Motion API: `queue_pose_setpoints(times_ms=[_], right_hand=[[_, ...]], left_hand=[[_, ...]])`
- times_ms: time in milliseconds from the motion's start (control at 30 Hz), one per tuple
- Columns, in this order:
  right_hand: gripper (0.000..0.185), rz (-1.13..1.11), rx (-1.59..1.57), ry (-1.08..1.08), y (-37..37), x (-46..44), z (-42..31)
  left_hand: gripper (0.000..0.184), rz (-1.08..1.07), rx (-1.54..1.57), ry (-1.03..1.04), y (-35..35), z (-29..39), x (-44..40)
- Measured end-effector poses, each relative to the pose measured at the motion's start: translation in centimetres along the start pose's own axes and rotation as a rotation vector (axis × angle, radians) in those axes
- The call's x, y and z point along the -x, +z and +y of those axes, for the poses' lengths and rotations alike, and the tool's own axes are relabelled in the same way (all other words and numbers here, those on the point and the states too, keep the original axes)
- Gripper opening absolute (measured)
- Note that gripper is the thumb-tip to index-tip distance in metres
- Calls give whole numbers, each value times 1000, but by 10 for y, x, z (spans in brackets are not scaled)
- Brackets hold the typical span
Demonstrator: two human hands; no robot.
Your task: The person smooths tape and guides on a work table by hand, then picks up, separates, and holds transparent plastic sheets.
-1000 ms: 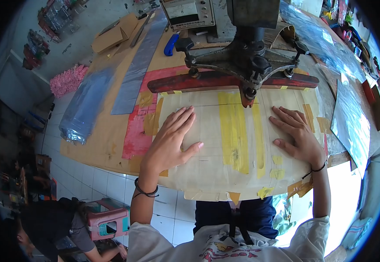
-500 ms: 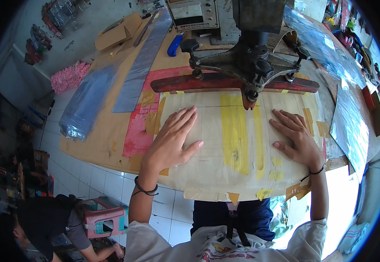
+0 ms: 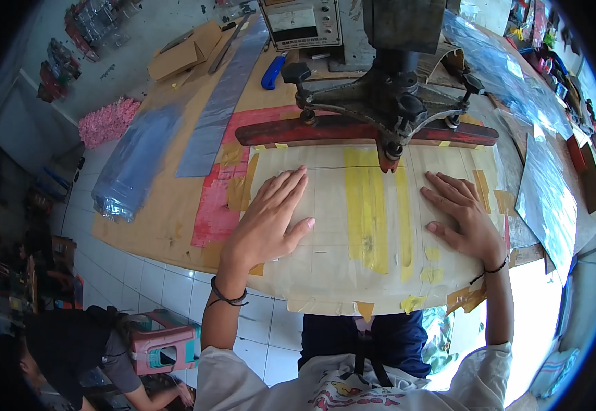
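Note:
Palm down, my left hand (image 3: pixel 268 218) lies on the left part of a cream-coloured work sheet (image 3: pixel 325 274), its fingers stretched out and the thumb apart. My right hand (image 3: pixel 464 218) rests flat on the right part of the same sheet, fingers spread. Neither hand holds anything. Strips of yellow tape (image 3: pixel 365 212) run down the sheet between my hands, and pencil-like lines cross it. Just beyond my fingertips, the press head (image 3: pixel 397 103) bears a long red bar (image 3: pixel 277 130) across the sheet's far edge. I cannot tell whether the bar touches the sheet.
A blue-handled cutter (image 3: pixel 272 72) lies left of the press. Clear plastic sheets (image 3: pixel 137 161) hang over the table's left side, and more plastic (image 3: pixel 548 198) lies at the right. A cardboard piece (image 3: pixel 185 51) sits behind. At lower left a person (image 3: pixel 72 349) bends near a pink stool (image 3: pixel 164 342).

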State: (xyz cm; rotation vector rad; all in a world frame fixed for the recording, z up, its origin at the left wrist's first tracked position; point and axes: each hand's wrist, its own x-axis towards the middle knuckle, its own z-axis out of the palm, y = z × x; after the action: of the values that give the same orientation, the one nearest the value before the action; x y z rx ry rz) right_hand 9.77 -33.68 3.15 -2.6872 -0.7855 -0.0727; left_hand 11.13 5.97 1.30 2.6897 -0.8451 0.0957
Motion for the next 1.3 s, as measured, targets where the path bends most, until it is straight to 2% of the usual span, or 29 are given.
queue_pose_setpoints(times_ms=[467,667,767,867,967,1067,1133,1300], right_hand=[[62,13,-13,-43,3,2,6],[56,53,-2,-71,3,3,6],[54,75,-24,-82,3,3,7],[51,116,-13,-90,6,4,7],[45,153,-10,-18,8,8,4],[37,221,27,-1,12,17,-3],[33,286,68,-13,20,21,-7],[24,393,-73,89,28,42,-18]], left_hand=[[71,11,43,6,-1,0,-2],[71,15,85,6,2,-6,-1],[65,137,292,-17,-1,-3,2],[51,402,355,-73,4,-17,8],[39,352,267,-213,2,-27,16],[34,396,221,-156,6,-19,14],[41,344,206,-184,7,-18,19],[48,307,285,-253,8,-10,28]])
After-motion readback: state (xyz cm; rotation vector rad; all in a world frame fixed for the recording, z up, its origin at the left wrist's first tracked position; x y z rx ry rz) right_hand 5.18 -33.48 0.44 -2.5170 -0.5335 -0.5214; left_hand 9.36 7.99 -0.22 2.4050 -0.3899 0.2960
